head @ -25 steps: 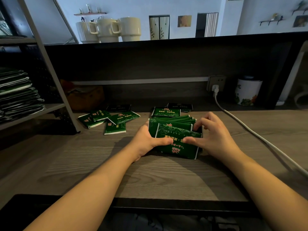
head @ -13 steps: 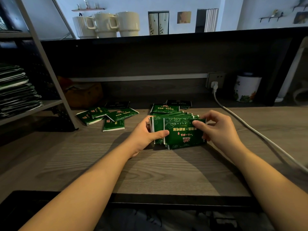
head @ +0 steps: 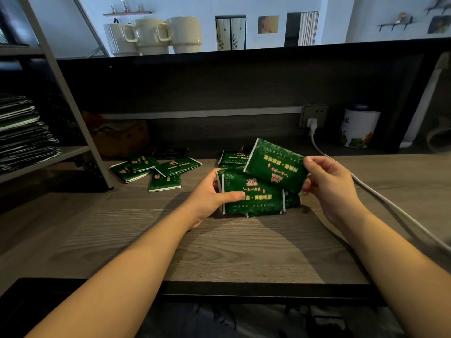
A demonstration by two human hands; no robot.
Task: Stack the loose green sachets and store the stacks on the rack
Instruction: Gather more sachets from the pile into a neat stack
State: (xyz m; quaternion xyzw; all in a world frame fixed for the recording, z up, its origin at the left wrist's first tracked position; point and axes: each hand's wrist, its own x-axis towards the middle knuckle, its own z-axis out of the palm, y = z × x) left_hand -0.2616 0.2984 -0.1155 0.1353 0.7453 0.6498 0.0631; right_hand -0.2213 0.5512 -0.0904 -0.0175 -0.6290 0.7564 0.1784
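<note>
At the left edge of the frame I see the rack [head: 73, 152]. Its shelf already holds a tall pile of stored sachets [head: 24, 132], so I think part of the job is done.

A bit to the right, in the middle left of the frame, a few loose sachets [head: 156, 170] lie flat on the table [head: 219, 250]. They overlap a little and are not in a neat pile. They are well apart from my hands.

Next comes my left hand [head: 210, 198]. Its fingers are curled round the left end of the stack [head: 253, 198], with the thumb lying across the front. The stack stands on its edge on the table, near the middle of the frame.

Behind the stack, a few more sachets [head: 231, 158] lie on the table.

To the right, my right hand [head: 329, 189] pinches one end of a single sachet [head: 275, 164]. It is tilted and lifted up, touching the upper right of the stack. I cannot tell if it is going onto the stack or coming off.

At the right of the frame, a white cable [head: 390, 203] runs across the table.

I think the job is about halfway. This stack is not on the rack yet, and the loose ones need stacking too.
</note>
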